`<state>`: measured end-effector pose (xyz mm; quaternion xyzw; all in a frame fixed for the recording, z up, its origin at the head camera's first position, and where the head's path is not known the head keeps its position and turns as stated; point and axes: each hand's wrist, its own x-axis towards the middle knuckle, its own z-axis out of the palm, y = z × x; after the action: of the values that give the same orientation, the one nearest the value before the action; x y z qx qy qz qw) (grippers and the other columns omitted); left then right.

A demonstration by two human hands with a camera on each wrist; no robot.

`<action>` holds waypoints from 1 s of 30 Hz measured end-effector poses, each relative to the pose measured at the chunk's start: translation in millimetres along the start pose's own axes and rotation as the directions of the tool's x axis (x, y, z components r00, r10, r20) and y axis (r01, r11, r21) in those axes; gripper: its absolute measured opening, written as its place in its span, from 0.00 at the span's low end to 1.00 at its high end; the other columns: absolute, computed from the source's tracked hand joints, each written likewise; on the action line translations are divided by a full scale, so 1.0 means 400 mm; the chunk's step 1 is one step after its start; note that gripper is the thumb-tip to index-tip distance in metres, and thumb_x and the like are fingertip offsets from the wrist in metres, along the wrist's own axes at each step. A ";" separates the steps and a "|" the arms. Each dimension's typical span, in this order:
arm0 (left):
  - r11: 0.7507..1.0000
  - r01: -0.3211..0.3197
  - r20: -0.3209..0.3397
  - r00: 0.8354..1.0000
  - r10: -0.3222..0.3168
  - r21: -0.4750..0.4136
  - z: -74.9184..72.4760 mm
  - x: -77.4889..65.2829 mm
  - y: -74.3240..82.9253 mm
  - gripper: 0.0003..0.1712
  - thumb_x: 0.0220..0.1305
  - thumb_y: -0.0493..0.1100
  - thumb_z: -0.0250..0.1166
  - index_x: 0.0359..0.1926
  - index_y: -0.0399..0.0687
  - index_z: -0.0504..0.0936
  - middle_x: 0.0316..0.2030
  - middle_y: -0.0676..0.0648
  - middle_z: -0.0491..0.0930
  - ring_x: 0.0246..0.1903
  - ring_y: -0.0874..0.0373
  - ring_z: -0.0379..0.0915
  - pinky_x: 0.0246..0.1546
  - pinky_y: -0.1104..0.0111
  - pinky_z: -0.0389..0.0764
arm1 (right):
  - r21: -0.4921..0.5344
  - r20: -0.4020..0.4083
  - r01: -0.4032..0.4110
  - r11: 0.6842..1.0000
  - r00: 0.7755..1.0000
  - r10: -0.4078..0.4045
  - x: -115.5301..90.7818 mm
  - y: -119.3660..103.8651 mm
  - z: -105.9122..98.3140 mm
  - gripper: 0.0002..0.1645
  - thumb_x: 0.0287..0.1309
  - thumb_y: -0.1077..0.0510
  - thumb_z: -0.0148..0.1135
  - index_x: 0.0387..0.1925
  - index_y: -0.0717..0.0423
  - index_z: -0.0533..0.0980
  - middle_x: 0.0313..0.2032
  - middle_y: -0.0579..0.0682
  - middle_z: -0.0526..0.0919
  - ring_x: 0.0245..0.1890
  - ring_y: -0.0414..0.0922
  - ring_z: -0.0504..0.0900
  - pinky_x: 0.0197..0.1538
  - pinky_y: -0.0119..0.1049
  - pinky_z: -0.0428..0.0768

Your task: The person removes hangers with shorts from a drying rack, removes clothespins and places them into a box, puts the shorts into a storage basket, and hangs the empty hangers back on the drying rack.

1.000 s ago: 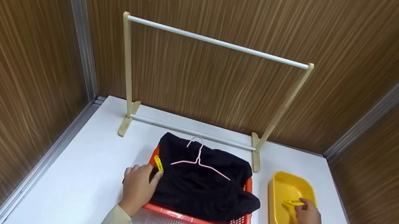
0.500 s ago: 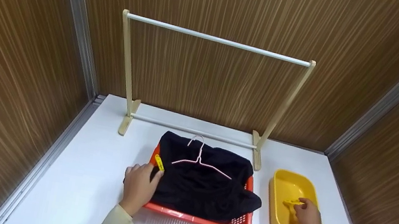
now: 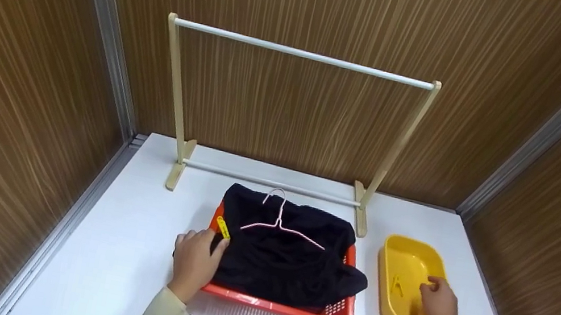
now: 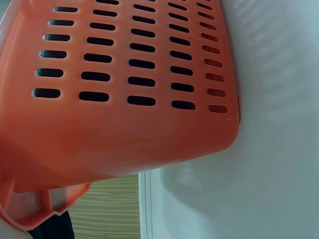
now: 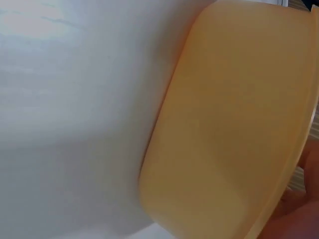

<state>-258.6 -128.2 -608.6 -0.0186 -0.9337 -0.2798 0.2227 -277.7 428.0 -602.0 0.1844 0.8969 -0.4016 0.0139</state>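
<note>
A black garment (image 3: 271,277) lies heaped in a red plastic basket (image 3: 282,311), with a pink hanger (image 3: 278,225) on top. My left hand (image 3: 195,264) grips the cloth at the basket's left edge, thumb on the upper side. Just beyond the thumb tip is a yellow clothespin (image 3: 223,227); whether it is clipped on the cloth cannot be seen. My right hand (image 3: 441,309) is over the yellow basin (image 3: 384,297), fingers loosely bent, nothing visible between them. Inside that basin, left of my fingertips, lies another yellow clothespin (image 3: 397,285).
Behind the basket stands a wooden rack with a white top rail (image 3: 304,54) and a lower bar (image 3: 270,183). Brown wood-grain panels (image 3: 288,113) enclose the white table (image 3: 104,242) at the back and both sides.
My right hand has let go of the clothespin it pinched and shifted slightly right; the clothespin now lies in the basin. My left hand has stayed put.
</note>
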 end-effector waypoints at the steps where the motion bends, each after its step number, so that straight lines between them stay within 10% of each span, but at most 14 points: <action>1: 1.000 -0.002 -0.006 1.000 0.002 -0.002 0.000 0.001 0.001 0.18 0.72 0.56 0.66 0.37 0.45 0.80 0.28 0.47 0.81 0.32 0.50 0.71 0.43 0.57 0.64 | 0.015 -0.061 0.024 1.000 0.998 -0.023 -0.004 -0.011 0.002 0.31 0.77 0.53 0.47 0.72 0.67 0.61 0.62 0.69 0.71 0.51 0.57 0.75 0.53 0.45 0.78; 6: 1.000 0.000 -0.019 1.000 0.000 0.002 -0.002 0.002 -0.002 0.18 0.71 0.55 0.66 0.36 0.45 0.81 0.29 0.46 0.82 0.31 0.48 0.72 0.43 0.55 0.65 | 0.114 -0.380 0.228 0.967 0.909 -0.170 -0.046 -0.089 0.048 0.21 0.73 0.58 0.50 0.60 0.64 0.75 0.49 0.60 0.80 0.45 0.48 0.76 0.50 0.33 0.72; 10: 1.000 0.020 0.008 1.000 -0.020 0.013 -0.005 -0.003 -0.010 0.19 0.73 0.56 0.64 0.37 0.45 0.81 0.29 0.47 0.82 0.32 0.49 0.72 0.44 0.56 0.65 | 0.212 -0.488 0.448 0.868 0.818 -0.303 -0.139 -0.182 0.109 0.13 0.70 0.66 0.53 0.49 0.69 0.79 0.37 0.53 0.80 0.33 0.37 0.75 0.39 0.22 0.72; 17: 1.000 0.015 0.006 1.000 -0.015 -0.002 -0.007 -0.003 -0.011 0.19 0.73 0.56 0.64 0.36 0.45 0.80 0.29 0.47 0.81 0.32 0.49 0.72 0.44 0.56 0.64 | 0.310 -0.427 0.714 0.628 0.694 -0.579 -0.260 -0.316 0.210 0.05 0.60 0.81 0.57 0.38 0.78 0.77 0.31 0.64 0.81 0.32 0.32 0.78 0.39 0.22 0.76; 23: 1.000 0.019 0.019 1.000 -0.019 -0.006 -0.001 -0.002 -0.003 0.19 0.73 0.56 0.64 0.40 0.44 0.82 0.33 0.46 0.84 0.34 0.49 0.74 0.45 0.56 0.65 | 0.216 -0.397 0.827 0.519 0.560 -0.728 -0.300 -0.380 0.284 0.10 0.54 0.81 0.61 0.28 0.67 0.76 0.22 0.51 0.76 0.25 0.32 0.71 0.30 0.26 0.71; 26: 1.000 0.024 0.023 0.999 -0.024 -0.008 0.000 -0.001 0.000 0.19 0.73 0.56 0.65 0.40 0.44 0.82 0.33 0.46 0.84 0.34 0.49 0.73 0.45 0.56 0.65 | 0.192 -0.393 0.825 0.532 0.561 -0.729 -0.297 -0.389 0.310 0.11 0.54 0.80 0.63 0.26 0.64 0.77 0.21 0.48 0.75 0.23 0.33 0.70 0.28 0.26 0.69; 30: 1.000 0.016 0.021 1.000 -0.016 -0.008 -0.001 0.000 0.001 0.19 0.73 0.56 0.64 0.40 0.44 0.82 0.32 0.46 0.84 0.33 0.49 0.73 0.45 0.56 0.65 | 0.193 -0.372 0.771 0.607 0.630 -0.682 -0.267 -0.368 0.346 0.11 0.56 0.79 0.63 0.25 0.64 0.76 0.20 0.48 0.75 0.23 0.33 0.69 0.29 0.25 0.68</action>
<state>-258.3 -128.3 -608.2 -0.0151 -0.9350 -0.2849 0.2106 -245.6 204.0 -572.0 -0.1490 0.8045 -0.4897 -0.3013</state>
